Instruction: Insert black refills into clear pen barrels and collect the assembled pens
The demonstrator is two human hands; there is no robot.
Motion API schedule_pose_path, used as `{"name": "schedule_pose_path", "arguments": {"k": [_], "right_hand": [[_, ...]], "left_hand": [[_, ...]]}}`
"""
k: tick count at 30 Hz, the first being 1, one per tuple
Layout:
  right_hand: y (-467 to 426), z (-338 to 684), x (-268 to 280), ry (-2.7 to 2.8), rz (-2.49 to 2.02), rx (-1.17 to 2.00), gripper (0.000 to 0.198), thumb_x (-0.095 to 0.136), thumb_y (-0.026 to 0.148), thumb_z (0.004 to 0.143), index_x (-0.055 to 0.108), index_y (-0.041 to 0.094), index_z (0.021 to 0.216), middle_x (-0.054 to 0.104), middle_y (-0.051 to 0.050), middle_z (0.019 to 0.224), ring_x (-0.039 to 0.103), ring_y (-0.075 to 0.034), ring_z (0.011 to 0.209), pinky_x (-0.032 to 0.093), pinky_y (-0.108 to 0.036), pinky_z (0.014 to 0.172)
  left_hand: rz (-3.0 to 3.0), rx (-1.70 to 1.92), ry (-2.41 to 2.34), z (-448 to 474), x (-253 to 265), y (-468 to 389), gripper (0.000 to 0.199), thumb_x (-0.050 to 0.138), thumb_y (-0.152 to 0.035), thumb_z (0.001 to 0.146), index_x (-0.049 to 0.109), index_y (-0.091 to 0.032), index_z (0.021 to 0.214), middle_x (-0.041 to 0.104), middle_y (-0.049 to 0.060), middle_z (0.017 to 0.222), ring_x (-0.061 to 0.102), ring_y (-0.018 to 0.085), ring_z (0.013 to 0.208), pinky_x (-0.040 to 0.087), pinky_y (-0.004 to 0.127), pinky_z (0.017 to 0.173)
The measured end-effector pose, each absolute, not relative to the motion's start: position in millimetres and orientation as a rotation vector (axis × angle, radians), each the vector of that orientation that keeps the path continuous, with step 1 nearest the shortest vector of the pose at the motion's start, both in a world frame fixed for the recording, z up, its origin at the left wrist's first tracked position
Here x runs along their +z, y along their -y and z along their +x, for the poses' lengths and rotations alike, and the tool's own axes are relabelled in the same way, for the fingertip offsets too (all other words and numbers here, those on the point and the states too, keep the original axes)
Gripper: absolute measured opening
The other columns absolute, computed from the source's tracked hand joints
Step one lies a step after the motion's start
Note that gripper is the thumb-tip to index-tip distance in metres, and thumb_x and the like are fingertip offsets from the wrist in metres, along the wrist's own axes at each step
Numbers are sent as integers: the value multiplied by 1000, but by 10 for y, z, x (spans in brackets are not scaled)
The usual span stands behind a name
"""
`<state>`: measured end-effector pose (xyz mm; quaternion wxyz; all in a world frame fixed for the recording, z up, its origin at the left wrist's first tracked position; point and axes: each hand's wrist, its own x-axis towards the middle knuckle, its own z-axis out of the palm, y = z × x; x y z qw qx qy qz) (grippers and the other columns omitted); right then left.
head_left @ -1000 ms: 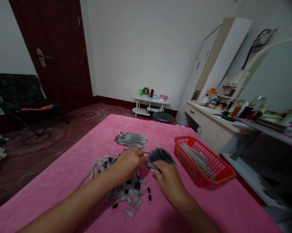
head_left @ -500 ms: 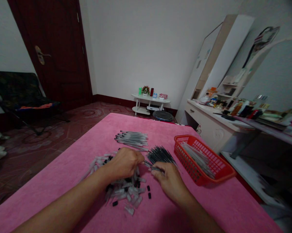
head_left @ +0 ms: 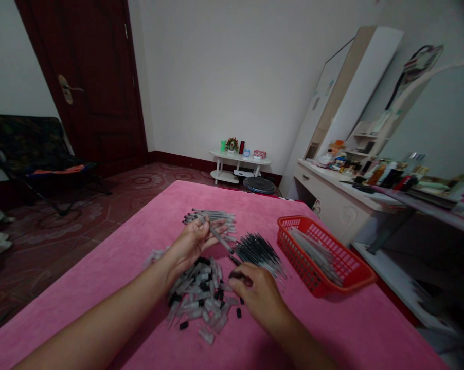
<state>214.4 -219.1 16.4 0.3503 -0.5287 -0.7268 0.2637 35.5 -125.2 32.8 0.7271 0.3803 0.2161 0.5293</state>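
My left hand (head_left: 189, 244) is turned palm up above the pile of pen caps, its thumb pressing a pen (head_left: 221, 240) against the spread fingers. That pen slants down to the right, its dark end near the refills. My right hand (head_left: 265, 295) is low over the cloth with curled fingers; what they hold, if anything, is hidden. Beneath both hands lie clear pen caps (head_left: 212, 303) and small black plugs (head_left: 183, 325) in a loose heap. Dark-tipped refills (head_left: 257, 252) lie bundled just beyond my right hand. Behind my left hand rests a row of pens (head_left: 212, 212), partly covered by its fingers.
A red plastic basket (head_left: 355, 289) with clear pen barrels (head_left: 317, 254) stands to the right on the pink cloth (head_left: 139, 308). A dresser (head_left: 332, 192) with bottles is beyond it. A folding chair (head_left: 35, 149) stands at the far left by the door.
My hands have moved apart. The left went up and away with the pen, turning palm up and opening its fingers; the right shifted slightly down and toward the caps.
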Motion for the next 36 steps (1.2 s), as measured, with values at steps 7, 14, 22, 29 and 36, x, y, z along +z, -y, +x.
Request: {"name": "schedule_pose_path", "arguments": {"k": [7, 14, 22, 29, 36], "right_hand": [[2092, 2162, 120, 1444, -1215, 1115, 35, 43, 43, 86, 55, 15, 69, 54, 1, 54, 49, -10, 45, 35, -20, 44], [2097, 2187, 143, 1412, -1328, 933, 16, 58, 28, 74, 62, 13, 70, 56, 0, 59, 48, -10, 50, 36, -20, 46], [2085, 2204, 57, 1462, -1326, 994, 30, 48, 37, 82, 59, 13, 67, 55, 0, 57, 48, -10, 45, 35, -20, 43], [2083, 2207, 42, 1479, -1318, 974, 25, 51, 37, 81, 57, 14, 75, 54, 1, 61, 47, -10, 47, 34, -20, 44], [2062, 2214, 22, 1445, -1326, 925, 15, 61, 28, 73, 58, 15, 79, 55, 2, 65, 48, -9, 51, 34, -19, 45]], "left_hand": [[801, 1114, -509, 496, 319, 1406, 25, 66, -16, 75, 44, -18, 86, 66, 11, 106, 65, 24, 96, 51, 38, 85], [837, 1133, -467, 539, 247, 1443, 27, 66, -19, 75, 42, -19, 87, 66, 11, 104, 64, 25, 98, 51, 38, 84], [857, 1148, -467, 533, 238, 1448, 25, 64, -20, 77, 42, -19, 88, 67, 10, 102, 63, 25, 100, 51, 37, 83], [867, 1157, -478, 528, 216, 1437, 25, 65, -21, 77, 42, -19, 87, 67, 9, 101, 65, 24, 95, 51, 38, 84], [880, 1157, -480, 526, 195, 1427, 27, 67, -24, 74, 44, -19, 87, 67, 9, 100, 65, 24, 95, 51, 38, 84]]}}
